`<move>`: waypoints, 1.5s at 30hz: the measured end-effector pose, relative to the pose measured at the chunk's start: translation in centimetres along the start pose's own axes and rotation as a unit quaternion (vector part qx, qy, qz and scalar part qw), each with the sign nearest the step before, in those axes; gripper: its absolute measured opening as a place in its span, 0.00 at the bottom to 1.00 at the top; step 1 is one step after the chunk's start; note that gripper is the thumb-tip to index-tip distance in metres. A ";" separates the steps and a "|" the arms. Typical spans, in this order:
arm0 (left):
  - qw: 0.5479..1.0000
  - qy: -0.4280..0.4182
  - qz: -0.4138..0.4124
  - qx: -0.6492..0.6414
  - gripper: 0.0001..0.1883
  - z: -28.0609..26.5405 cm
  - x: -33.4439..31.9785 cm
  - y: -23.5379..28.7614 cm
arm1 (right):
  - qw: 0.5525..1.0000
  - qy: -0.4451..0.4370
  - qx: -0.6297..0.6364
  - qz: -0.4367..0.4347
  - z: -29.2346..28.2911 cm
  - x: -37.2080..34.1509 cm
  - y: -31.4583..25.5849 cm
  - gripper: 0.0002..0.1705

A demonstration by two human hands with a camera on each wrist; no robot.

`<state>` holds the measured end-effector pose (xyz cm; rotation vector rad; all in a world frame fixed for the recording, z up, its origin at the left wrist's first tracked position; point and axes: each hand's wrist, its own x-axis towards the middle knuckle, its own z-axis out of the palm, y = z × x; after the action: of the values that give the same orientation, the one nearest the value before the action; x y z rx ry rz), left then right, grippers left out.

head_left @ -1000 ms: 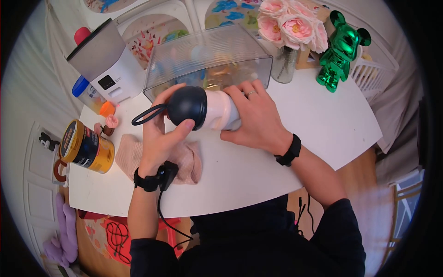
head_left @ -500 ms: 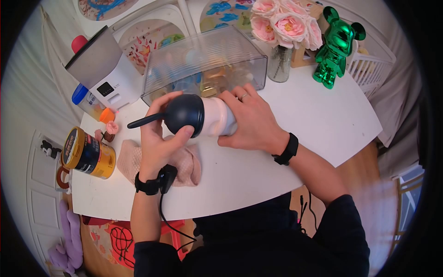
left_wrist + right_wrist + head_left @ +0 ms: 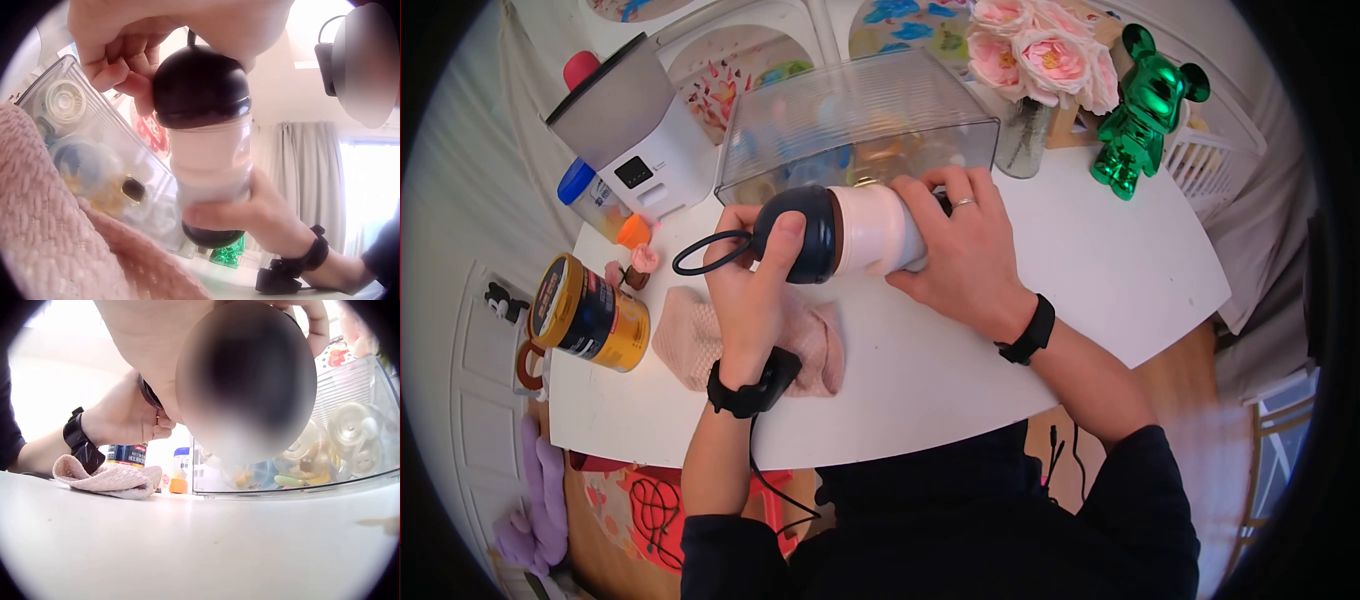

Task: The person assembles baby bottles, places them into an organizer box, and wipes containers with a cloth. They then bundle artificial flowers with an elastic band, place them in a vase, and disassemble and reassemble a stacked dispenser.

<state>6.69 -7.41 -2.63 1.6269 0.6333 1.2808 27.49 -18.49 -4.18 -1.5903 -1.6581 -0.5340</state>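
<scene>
Both hands hold a pale pink and whitish bottle sideways above the table, close in front of a clear storage box. Its dark navy domed cap, with a cord loop at the tip, points left. My left hand grips the cap, its thumb laid across the dome and its fingers behind. Around the lower end of the bottle, my right hand curls thumb and fingers. A dark base shows below the right thumb in the left wrist view. Under the left wrist lies a pink textured cloth.
The clear storage box holds several bottles and parts. To the left stand a white appliance, a jar with a blue lid and a yellow tub. A flower vase and a shiny green bear figure stand at back right.
My left hand has turned on the cap, its thumb moving up across the dome. The cord loop has swung round to show its opening. My right hand keeps its grip on the bottle.
</scene>
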 end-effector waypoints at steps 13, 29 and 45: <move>0.999 -0.013 0.029 0.025 0.25 0.5 -0.2 0.5 | 1.000 -0.003 0.002 0.007 -0.1 0.0 0.0 0.47; 0.978 -0.137 0.010 -0.156 0.51 0.4 0.0 0.4 | 0.999 -0.014 0.023 0.024 -0.1 0.1 0.3 0.45; 0.975 -0.111 -0.022 -0.193 0.56 0.3 0.2 -0.1 | 0.999 -0.011 0.020 0.030 -0.2 0.2 0.2 0.43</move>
<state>7.07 -7.35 -2.68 1.3974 0.2600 1.0903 27.75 -18.51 -3.91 -1.6166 -1.6213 -0.4521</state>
